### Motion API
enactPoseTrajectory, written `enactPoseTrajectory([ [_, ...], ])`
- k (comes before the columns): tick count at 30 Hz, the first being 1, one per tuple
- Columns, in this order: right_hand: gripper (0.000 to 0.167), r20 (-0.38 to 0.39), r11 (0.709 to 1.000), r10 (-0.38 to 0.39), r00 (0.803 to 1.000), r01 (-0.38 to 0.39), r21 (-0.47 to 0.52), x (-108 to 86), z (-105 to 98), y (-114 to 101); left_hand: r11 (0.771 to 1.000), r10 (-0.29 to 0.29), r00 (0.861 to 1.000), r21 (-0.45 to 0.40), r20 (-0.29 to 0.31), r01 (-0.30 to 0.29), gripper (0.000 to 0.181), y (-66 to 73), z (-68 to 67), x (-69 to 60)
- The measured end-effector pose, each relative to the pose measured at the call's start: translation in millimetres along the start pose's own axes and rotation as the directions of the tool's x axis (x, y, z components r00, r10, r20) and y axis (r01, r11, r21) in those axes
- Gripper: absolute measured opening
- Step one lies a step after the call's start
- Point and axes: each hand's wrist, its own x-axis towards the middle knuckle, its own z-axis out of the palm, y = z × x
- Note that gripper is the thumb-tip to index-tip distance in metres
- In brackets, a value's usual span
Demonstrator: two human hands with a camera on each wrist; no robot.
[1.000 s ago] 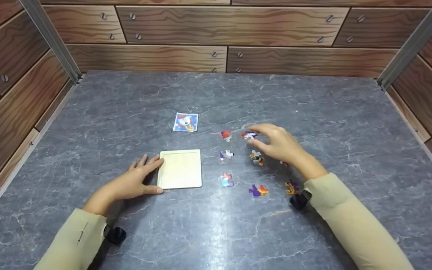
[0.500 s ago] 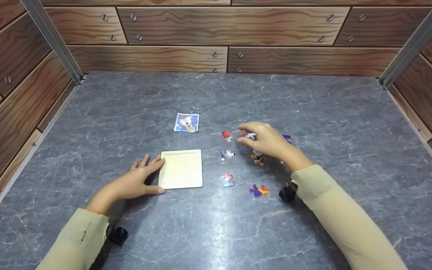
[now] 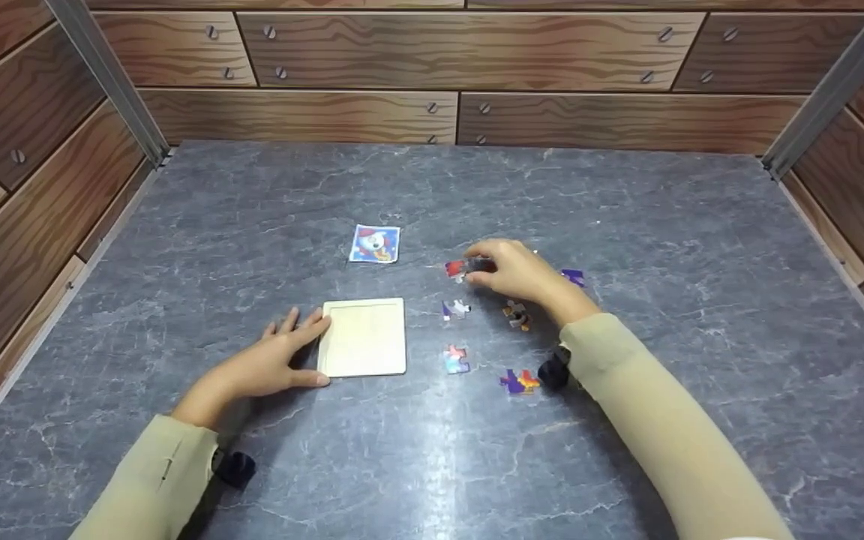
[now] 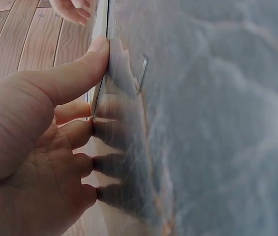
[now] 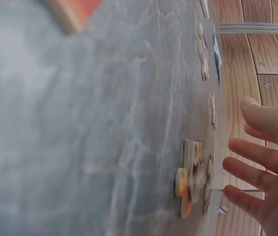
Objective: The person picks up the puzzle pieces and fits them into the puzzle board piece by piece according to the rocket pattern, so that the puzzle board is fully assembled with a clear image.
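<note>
A pale square puzzle tray lies on the table with nothing in it. My left hand rests against its left edge, thumb and fingers spread; in the left wrist view the thumb touches the rim. My right hand is over the top row of jigsaw pieces, fingers loosely bent, beside a red-and-white jigsaw piece. In the right wrist view, no piece shows between the fingers. Another top-row piece is hidden under this hand. Below lie a white-and-purple piece and a black-and-white piece.
A small picture card lies behind the tray. Further pieces are a pink-and-blue one, a purple-and-orange one and a purple one. Wood-patterned walls enclose the table.
My right hand has moved left along the top row, uncovering a purple piece behind it and covering the middle one. My left hand and the tray have stayed put.
</note>
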Motion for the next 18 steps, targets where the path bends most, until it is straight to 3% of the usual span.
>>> enactPoseTrajectory([
  [8, 0.046, 0.071, 0.997, 0.038, 0.997, -0.033, -0.069, 7.0, 3.3, -1.4, 1.0, 0.02, 1.0, -0.007, 0.005, -0.02, 0.084, -0.4, 0.7, -0.4],
  [18, 0.046, 0.088, 0.989, 0.031, 0.996, -0.018, -0.145, 11.5, 5.9, -2.6, 0.999, 0.034, 0.999, -0.007, 0.039, -0.034, 0.082, -0.7, 0.2, -2.1],
])
